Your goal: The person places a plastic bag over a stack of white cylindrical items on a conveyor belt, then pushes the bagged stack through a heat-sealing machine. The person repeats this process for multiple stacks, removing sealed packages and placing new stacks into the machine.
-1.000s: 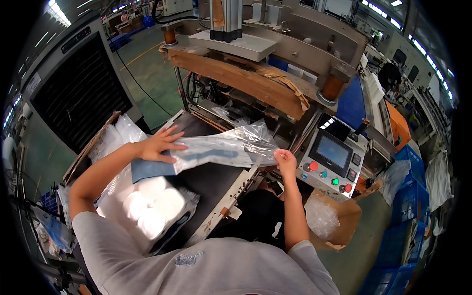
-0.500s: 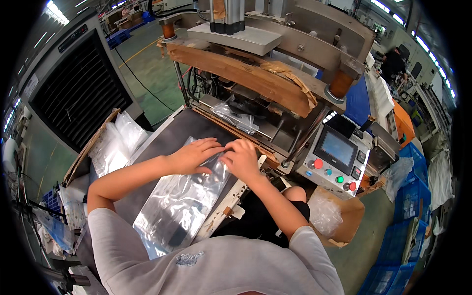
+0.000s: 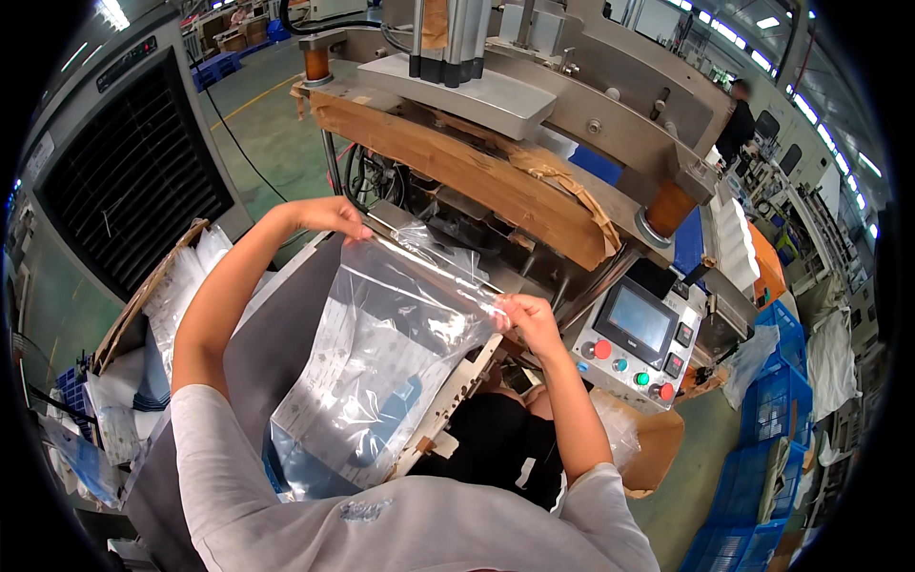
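A transparent plastic bag (image 3: 405, 281) is stretched between my hands above the dark work surface (image 3: 272, 329). My left hand (image 3: 335, 217) pinches its far left corner, and my right hand (image 3: 530, 322) pinches the far right corner. Seen through the film, a flat white printed piece with bluish parts (image 3: 348, 367) lies in the lower portion; whether it is inside or beneath the bag I cannot tell. Just beyond the bag's far edge, another crumpled piece of transparent film (image 3: 429, 243) rests at the machine's front bar.
A press-like machine with a brown-covered beam (image 3: 457, 172) stands ahead. To its right is a control panel (image 3: 634, 334) with a screen and coloured buttons. Left of the work surface is a box of plastic bags (image 3: 195, 286). Blue crates (image 3: 762, 429) are stacked at far right.
My hands, close together on the bag before, have moved apart, left hand to the far left and right hand to the right. The bag's far edge is now spread taut and lifted.
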Motion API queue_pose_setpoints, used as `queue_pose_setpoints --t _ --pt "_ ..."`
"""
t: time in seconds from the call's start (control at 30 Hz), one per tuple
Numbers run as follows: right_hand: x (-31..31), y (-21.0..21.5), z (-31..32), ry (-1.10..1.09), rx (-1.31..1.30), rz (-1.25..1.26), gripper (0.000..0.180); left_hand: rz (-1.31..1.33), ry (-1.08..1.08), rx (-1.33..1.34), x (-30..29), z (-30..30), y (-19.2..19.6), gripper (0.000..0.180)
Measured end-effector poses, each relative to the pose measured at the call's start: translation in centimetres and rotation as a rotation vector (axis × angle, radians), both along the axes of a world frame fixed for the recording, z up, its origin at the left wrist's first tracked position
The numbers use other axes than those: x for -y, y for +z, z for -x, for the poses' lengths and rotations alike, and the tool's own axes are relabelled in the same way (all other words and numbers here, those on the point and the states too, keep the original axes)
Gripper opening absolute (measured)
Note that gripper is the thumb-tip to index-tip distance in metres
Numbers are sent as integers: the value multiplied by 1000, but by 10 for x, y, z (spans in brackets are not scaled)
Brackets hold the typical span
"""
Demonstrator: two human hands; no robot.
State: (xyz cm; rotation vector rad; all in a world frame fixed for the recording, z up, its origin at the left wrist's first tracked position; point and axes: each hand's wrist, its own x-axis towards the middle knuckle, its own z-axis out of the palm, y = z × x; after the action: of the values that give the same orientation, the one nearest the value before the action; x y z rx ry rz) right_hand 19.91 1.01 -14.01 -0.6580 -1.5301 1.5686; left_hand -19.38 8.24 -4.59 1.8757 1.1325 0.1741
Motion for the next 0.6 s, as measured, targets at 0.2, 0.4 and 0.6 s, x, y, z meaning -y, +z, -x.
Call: queue_pose_setpoints --t 0.2,0.4,0.6 --pt "-97 -35 12 -341 -313 -110 31 -262 74 -202 -91 -1 -17 21" --pt "-180 -69 26 -811 -299 -223 27 -724 242 -95 -167 -30 -42 20" --pt "-205 -51 28 -993 13 -403 27 -1180 486 -250 -218 -38 -90 27"
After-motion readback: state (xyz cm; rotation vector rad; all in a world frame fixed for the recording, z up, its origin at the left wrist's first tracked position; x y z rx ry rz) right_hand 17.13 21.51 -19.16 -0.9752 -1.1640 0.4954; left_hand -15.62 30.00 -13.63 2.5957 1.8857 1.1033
